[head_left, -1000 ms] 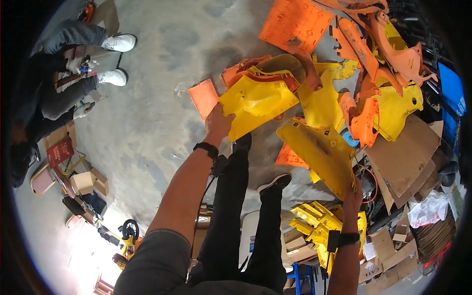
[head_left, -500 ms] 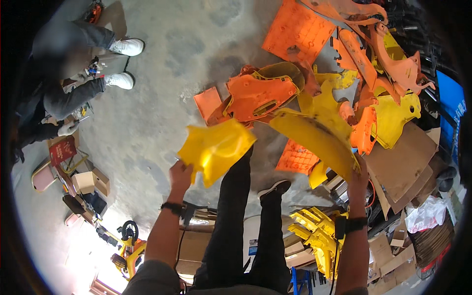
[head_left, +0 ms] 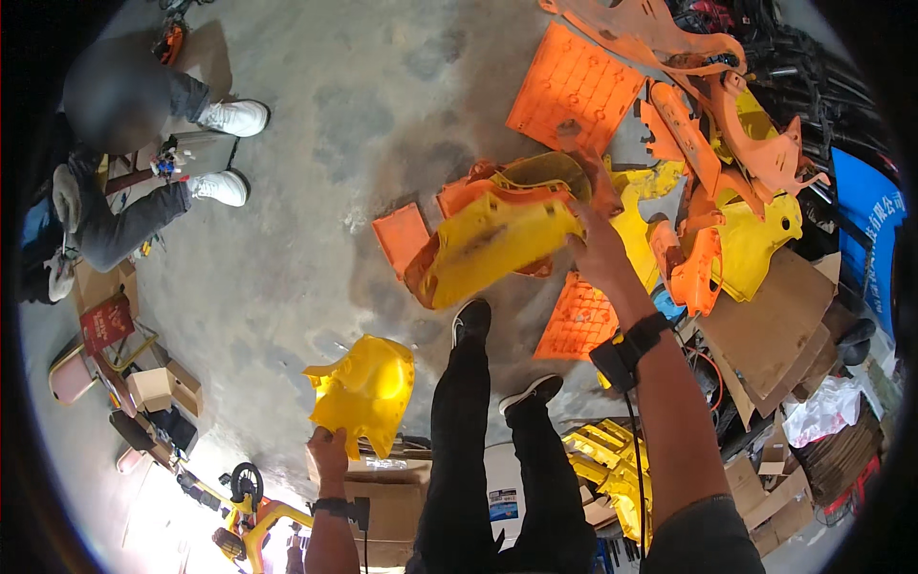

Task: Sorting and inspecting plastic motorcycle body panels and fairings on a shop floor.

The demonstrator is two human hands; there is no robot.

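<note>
My left hand (head_left: 328, 452) is closed on the lower left edge of a yellow plastic panel (head_left: 368, 390), a moulded, irregular shape held up in front of my left leg. My right hand (head_left: 602, 253) reaches forward and grips the right end of a long, curved yellow panel (head_left: 497, 239) with dark smudges. That panel lies across, or just above, an orange shell part (head_left: 459, 201) and hides much of it. Beside it on the left is a flat orange piece (head_left: 401, 239).
More orange and yellow plastic covers (head_left: 708, 153) are heaped at the right, near cardboard sheets (head_left: 770, 316) and a blue sign board (head_left: 865, 234). Yellow parts (head_left: 612, 469) stand by my right leg. Another person (head_left: 143, 201) sits at the far left, near open boxes (head_left: 164, 383).
The right hand has swung the long curved panel leftward over the orange shell. My left hand has drawn its yellow panel back toward me and slightly left.
</note>
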